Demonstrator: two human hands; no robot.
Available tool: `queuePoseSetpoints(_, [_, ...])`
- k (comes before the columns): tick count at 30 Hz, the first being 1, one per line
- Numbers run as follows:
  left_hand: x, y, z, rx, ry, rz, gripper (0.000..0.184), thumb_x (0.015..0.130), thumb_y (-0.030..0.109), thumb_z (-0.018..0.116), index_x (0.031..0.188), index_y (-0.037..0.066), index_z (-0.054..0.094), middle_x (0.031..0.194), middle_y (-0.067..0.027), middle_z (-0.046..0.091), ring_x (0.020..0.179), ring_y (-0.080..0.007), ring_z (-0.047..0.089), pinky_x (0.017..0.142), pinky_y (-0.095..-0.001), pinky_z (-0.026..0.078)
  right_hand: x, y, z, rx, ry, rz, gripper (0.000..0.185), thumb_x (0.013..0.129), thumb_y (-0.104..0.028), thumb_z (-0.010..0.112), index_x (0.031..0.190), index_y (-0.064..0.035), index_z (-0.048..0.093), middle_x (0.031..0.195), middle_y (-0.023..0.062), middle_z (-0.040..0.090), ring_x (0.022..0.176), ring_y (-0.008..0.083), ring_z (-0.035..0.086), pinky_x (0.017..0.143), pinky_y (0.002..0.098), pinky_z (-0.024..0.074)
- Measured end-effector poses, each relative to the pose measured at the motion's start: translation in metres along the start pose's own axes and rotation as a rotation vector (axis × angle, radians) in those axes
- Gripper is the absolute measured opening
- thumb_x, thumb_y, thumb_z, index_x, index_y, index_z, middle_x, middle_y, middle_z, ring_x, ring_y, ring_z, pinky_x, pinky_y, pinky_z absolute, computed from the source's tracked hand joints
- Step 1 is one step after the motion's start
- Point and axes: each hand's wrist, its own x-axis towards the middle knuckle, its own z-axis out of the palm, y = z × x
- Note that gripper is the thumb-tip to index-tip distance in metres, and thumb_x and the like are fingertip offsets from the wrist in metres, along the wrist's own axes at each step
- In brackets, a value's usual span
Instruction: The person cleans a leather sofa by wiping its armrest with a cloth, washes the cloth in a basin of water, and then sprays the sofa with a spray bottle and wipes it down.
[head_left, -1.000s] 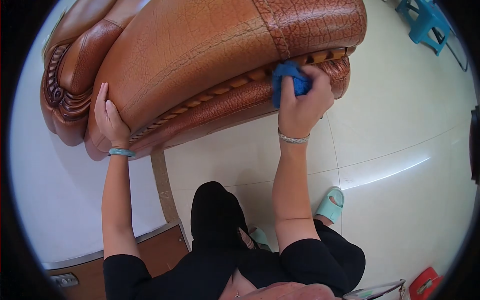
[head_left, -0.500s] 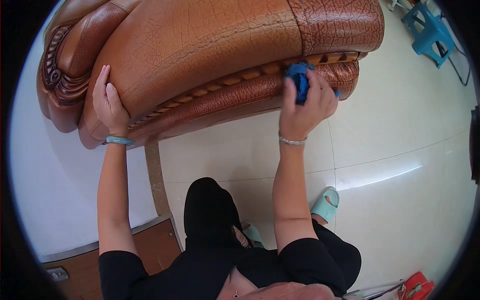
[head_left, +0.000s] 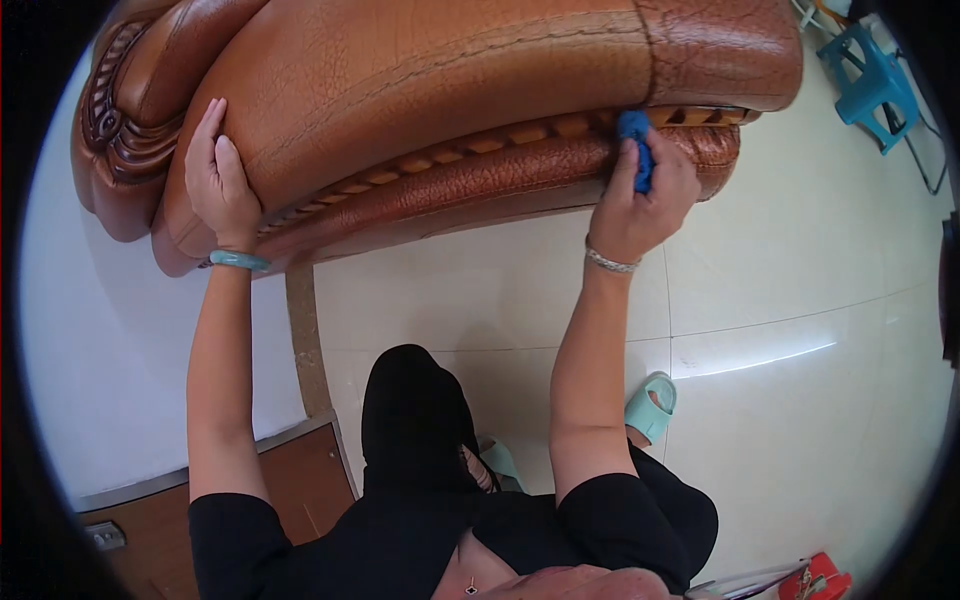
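Observation:
A brown leather sofa [head_left: 420,80] with carved wooden trim [head_left: 460,153] along its side fills the upper part of the view. My left hand [head_left: 222,190] rests on the leather near the scrolled front, fingers stretched out and holding nothing. Farther right, my right hand [head_left: 652,205] is closed around a crumpled blue cloth [head_left: 636,126]. The cloth touches the wooden trim strip and the darker leather below it. Part of the cloth is hidden by my fingers.
A blue plastic stool [head_left: 873,88] stands on the tiled floor [head_left: 780,260] at the upper right. Something red [head_left: 815,578] lies at the bottom right. A brown wooden cabinet [head_left: 290,490] is at the lower left.
My right hand has moved a little to the right along the trim with the blue cloth, which looks more bunched. My left hand remains flat on the leather. The view has shifted slightly.

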Motion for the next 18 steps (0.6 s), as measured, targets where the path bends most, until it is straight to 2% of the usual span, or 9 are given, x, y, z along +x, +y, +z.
queuePoseSetpoints(3, [-0.001,-0.003,0.001,-0.022,0.008,0.009,0.036,0.090,0.015,0.041,0.116,0.000,0.061,0.120,-0.0144,0.061,0.113,-0.0270,0.055,0.100,-0.0347,0.038,0.004,-0.001,-0.008,-0.058,-0.102,0.048,0.019,0.074,-0.004,0.070,0.093,-0.0049,0.066,0.091,0.0103,0.064,0.085,0.0287,0.055,0.078,0.0379,0.0423])
queuePoseSetpoints(6, [0.000,-0.001,0.000,-0.018,0.022,0.000,0.035,0.090,0.015,0.042,0.116,0.002,0.062,0.120,-0.0137,0.061,0.112,-0.0265,0.056,0.099,-0.0343,0.039,0.012,-0.010,-0.023,-0.138,-0.305,0.121,0.020,0.074,-0.004,0.070,0.093,-0.0056,0.066,0.089,0.0098,0.063,0.085,0.0287,0.055,0.078,0.0378,0.0425])
queuePoseSetpoints(9, [0.000,0.000,0.000,0.007,0.028,0.005,0.035,0.090,0.015,0.042,0.116,0.003,0.062,0.120,-0.0130,0.061,0.112,-0.0260,0.056,0.099,-0.0338,0.039,0.002,-0.017,-0.024,-0.005,-0.407,0.063,0.020,0.074,-0.005,0.070,0.093,-0.0055,0.066,0.091,0.0101,0.062,0.085,0.0280,0.055,0.077,0.0380,0.0424])
queuePoseSetpoints(13, [0.001,0.000,0.000,0.005,0.035,0.004,0.035,0.091,0.015,0.042,0.116,0.004,0.062,0.121,-0.0127,0.061,0.111,-0.0255,0.056,0.098,-0.0334,0.039,-0.010,-0.030,0.000,0.101,-0.127,0.037,0.019,0.074,-0.004,0.071,0.092,-0.0051,0.066,0.092,0.0105,0.060,0.086,0.0272,0.054,0.077,0.0380,0.0422])
queuePoseSetpoints(16, [-0.001,-0.002,0.001,-0.026,0.026,0.006,0.035,0.091,0.016,0.042,0.116,0.004,0.062,0.121,-0.0128,0.061,0.111,-0.0253,0.057,0.098,-0.0333,0.040,-0.009,-0.026,0.004,0.110,-0.106,0.048,0.017,0.075,-0.006,0.070,0.091,-0.0044,0.066,0.088,0.0103,0.059,0.085,0.0270,0.054,0.076,0.0372,0.0427])
queuePoseSetpoints(18, [-0.001,-0.005,0.001,-0.032,0.029,0.003,0.034,0.091,0.016,0.042,0.116,0.004,0.062,0.120,-0.0129,0.061,0.111,-0.0254,0.057,0.098,-0.0332,0.040,-0.005,-0.022,-0.002,0.003,-0.204,0.086,0.017,0.075,-0.007,0.070,0.091,-0.0041,0.066,0.085,0.0105,0.058,0.082,0.0273,0.054,0.074,0.0371,0.0432])
